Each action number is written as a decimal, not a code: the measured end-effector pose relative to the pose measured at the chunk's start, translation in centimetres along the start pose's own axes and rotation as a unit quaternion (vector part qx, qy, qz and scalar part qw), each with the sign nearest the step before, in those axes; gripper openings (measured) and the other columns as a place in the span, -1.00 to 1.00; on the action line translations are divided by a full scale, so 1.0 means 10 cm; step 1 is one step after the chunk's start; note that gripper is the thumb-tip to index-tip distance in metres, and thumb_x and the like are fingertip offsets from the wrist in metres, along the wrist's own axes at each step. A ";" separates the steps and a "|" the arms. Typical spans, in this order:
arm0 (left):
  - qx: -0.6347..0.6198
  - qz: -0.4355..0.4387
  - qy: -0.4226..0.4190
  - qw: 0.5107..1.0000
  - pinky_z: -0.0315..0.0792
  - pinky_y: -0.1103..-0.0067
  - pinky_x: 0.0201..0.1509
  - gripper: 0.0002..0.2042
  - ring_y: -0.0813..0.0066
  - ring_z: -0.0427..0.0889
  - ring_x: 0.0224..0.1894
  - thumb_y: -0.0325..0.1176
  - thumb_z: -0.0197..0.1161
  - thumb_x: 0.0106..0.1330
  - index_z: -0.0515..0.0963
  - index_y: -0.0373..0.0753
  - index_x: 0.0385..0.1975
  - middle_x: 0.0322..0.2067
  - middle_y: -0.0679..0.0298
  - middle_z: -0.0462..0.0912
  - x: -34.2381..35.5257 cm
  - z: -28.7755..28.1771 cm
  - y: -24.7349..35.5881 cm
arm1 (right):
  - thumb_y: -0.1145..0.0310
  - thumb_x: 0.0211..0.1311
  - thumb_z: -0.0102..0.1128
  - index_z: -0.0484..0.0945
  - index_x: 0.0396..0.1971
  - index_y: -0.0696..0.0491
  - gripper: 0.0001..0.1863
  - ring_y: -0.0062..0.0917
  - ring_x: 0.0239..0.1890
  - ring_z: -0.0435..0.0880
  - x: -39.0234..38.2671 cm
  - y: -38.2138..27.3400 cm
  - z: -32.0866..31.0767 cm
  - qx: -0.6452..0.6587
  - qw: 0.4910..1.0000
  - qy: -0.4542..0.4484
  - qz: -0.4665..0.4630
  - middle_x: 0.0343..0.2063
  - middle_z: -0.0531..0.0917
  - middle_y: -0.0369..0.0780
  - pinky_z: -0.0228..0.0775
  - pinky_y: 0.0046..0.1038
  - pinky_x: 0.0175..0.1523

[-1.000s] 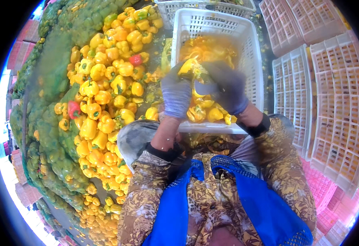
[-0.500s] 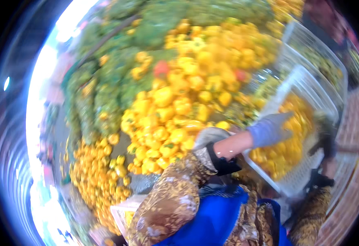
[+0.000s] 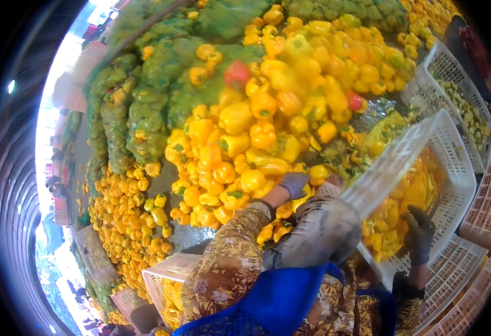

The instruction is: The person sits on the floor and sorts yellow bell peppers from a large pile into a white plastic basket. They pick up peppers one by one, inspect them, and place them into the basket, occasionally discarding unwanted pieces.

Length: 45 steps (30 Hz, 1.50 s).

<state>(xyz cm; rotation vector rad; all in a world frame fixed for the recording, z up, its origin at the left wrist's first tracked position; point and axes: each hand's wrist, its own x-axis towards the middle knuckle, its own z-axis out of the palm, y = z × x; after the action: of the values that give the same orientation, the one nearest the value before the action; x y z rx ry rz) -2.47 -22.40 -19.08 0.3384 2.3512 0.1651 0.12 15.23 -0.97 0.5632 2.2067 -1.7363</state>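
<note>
My left hand [image 3: 295, 183], in a purple-grey glove, is at the near edge of a large heap of yellow bell peppers [image 3: 252, 180]. Its fingers curl over a yellow bell pepper [image 3: 300, 197], partly hidden beneath them. A white plastic crate [image 3: 452, 147] tilts to the right of my knee, with yellow pepper pieces [image 3: 384, 227] inside. At that crate's near right side is my right hand [image 3: 421, 235], in a dark grey glove, its fingers apart beside the pieces. I see nothing held in it.
Green mesh sacks [image 3: 147, 120] of peppers line the heap's far left side. Another white crate [image 3: 444, 61] with pale green scraps stands beyond mine. Stacked crates [image 3: 486, 210] are at right; a crate [image 3: 154, 283] of yellow pieces sits at lower left.
My left hand has moved left from over the crate of pieces to the pepper heap. My right hand has shifted left and down along the crate. The view has turned slightly and is sharper.
</note>
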 end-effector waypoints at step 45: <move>-0.196 0.264 0.413 0.850 0.48 0.52 -0.08 -0.39 0.42 0.59 -0.19 -0.31 0.51 -0.22 0.41 -0.26 -0.09 -0.23 0.19 0.59 -0.72 -2.08 1.77 | 0.55 0.05 0.03 0.19 0.22 0.04 -0.36 -0.29 -0.44 0.59 -0.26 -0.21 0.25 -0.130 0.945 0.048 -0.296 -0.46 0.57 -0.08 0.44 -0.34 -0.32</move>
<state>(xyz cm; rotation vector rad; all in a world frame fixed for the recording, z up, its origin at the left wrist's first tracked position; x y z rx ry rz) -8.55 -7.97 4.43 0.8292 2.8795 1.2579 1.44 12.04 1.37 -0.1021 2.8179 -1.6316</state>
